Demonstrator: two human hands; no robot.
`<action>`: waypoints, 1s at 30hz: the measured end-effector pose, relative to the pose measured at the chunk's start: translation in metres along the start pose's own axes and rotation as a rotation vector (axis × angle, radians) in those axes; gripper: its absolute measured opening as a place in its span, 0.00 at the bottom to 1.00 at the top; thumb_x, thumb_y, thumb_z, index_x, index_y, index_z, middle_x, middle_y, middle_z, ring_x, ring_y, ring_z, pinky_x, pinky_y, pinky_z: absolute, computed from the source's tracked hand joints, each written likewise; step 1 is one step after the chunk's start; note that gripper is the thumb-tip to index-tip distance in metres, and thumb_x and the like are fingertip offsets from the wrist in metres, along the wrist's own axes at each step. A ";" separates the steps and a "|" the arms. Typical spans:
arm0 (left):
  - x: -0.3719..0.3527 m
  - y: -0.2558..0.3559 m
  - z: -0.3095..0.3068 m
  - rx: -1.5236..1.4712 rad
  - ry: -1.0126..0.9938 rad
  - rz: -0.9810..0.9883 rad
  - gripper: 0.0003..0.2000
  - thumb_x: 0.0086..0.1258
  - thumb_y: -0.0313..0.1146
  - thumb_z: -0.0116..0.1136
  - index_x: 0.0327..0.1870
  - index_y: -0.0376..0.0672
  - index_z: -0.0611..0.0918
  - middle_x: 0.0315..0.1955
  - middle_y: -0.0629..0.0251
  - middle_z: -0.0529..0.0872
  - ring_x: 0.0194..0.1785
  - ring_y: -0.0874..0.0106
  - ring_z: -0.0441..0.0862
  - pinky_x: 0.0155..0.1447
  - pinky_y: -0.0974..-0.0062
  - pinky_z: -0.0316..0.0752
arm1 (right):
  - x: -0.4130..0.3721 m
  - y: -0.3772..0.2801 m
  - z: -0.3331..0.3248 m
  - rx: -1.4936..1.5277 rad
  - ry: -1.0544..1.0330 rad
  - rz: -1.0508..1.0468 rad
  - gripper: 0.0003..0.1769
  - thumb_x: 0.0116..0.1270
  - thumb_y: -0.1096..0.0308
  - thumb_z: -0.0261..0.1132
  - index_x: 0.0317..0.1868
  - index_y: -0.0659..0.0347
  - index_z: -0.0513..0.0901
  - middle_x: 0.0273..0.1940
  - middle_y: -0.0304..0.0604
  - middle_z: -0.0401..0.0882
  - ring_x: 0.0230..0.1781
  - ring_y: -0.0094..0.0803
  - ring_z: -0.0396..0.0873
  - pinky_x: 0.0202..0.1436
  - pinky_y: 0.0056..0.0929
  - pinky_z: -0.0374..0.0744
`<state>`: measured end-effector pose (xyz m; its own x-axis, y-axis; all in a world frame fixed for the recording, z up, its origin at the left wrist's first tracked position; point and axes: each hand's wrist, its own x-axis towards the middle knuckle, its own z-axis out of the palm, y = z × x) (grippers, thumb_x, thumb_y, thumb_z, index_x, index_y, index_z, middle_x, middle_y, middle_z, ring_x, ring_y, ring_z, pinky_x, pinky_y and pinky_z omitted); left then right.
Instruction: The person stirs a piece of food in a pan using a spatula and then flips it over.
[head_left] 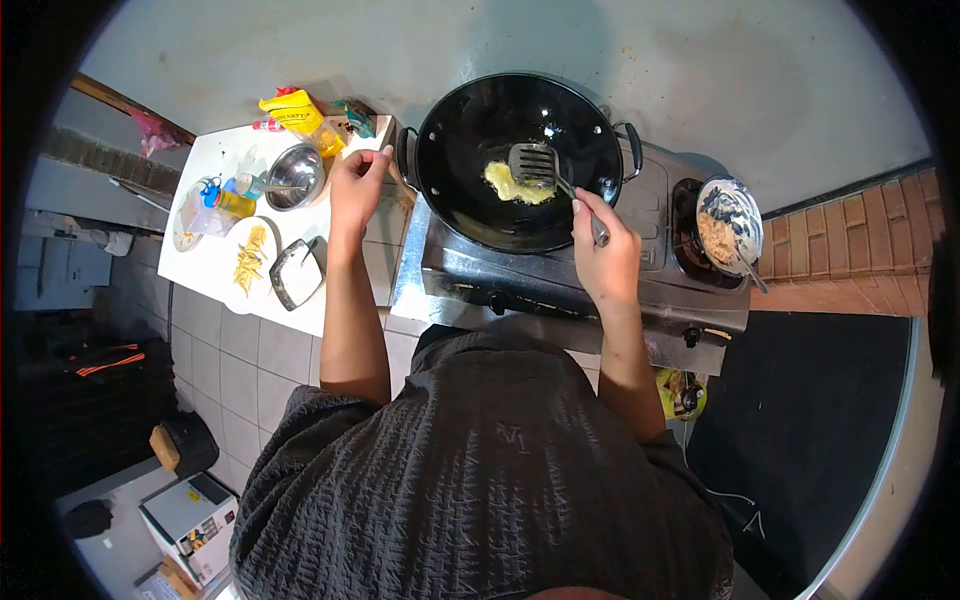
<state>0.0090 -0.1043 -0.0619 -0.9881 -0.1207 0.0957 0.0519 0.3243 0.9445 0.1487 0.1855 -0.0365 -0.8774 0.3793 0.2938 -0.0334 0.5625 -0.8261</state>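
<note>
A large black wok (465,205) stands on the left side of the gas stove (540,285). In its middle lies a pale yellow piece of food (507,185), with the slotted head of a spatula (534,162) over its right part. My right hand (608,248) is closed around the spatula's handle at the wok's lower right edge. Beside the wok's left handle, my left hand (360,190) is raised with its fingers bent and thumb near the index finger; whether anything small is between them is hard to make out.
On the white table (200,262) at left are a metal bowl (296,177), a plate of yellow strips (250,262), a square dish (297,274), bottles and a yellow bag (292,112). A pan of brown food (716,238) sits on the right burner, near a brick wall (850,240).
</note>
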 end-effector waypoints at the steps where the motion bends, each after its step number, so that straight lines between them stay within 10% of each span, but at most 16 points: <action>1: 0.000 0.001 0.000 0.003 -0.001 -0.002 0.14 0.68 0.39 0.64 0.33 0.33 0.83 0.24 0.75 0.79 0.28 0.85 0.69 0.33 0.84 0.65 | 0.001 0.001 0.000 -0.004 0.015 0.020 0.11 0.67 0.67 0.64 0.46 0.62 0.84 0.40 0.56 0.85 0.41 0.48 0.85 0.45 0.36 0.81; 30: 0.004 -0.001 0.001 0.036 -0.005 -0.015 0.16 0.67 0.40 0.64 0.34 0.32 0.83 0.24 0.73 0.79 0.28 0.83 0.70 0.34 0.83 0.65 | 0.011 0.002 0.017 0.037 0.074 -0.240 0.11 0.68 0.67 0.63 0.48 0.62 0.83 0.39 0.55 0.85 0.39 0.48 0.85 0.41 0.36 0.81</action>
<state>0.0044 -0.1042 -0.0625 -0.9894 -0.1214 0.0800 0.0319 0.3558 0.9340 0.1309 0.1781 -0.0427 -0.8049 0.2919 0.5166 -0.2550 0.6160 -0.7453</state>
